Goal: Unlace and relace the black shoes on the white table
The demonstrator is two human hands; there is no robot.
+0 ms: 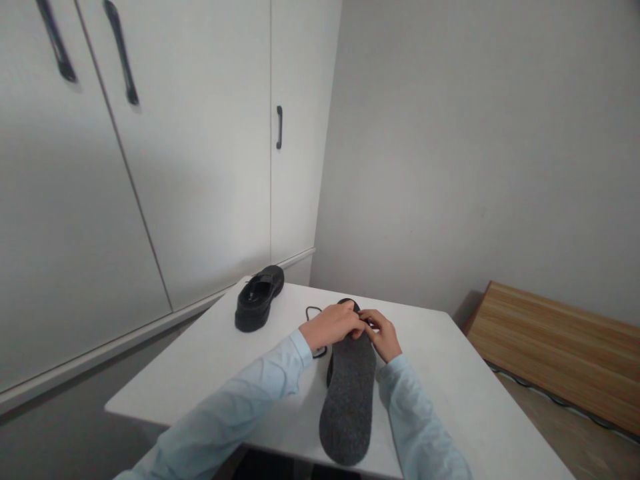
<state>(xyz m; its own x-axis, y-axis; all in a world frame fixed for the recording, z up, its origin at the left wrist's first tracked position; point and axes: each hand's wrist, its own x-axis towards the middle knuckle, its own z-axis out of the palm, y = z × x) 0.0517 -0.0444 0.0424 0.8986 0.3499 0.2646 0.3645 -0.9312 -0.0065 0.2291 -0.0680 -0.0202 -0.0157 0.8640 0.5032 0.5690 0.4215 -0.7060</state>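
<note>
A long grey felt insole lies over a black shoe, its rounded near end reaching past the table's front edge. Most of this shoe is hidden under the insole and the hands. My left hand is closed at the far part of the insole, fingers curled over it. Close beside it, my right hand pinches at the dark edge of the shoe, thumb and fingers bent. A black shoelace trails out to the left of the shoe.
Another black shoe stands at the back left of the white table. White cabinets with dark handles rise on the left, with a plain wall behind. A wood-grain panel is at the right, beyond the table.
</note>
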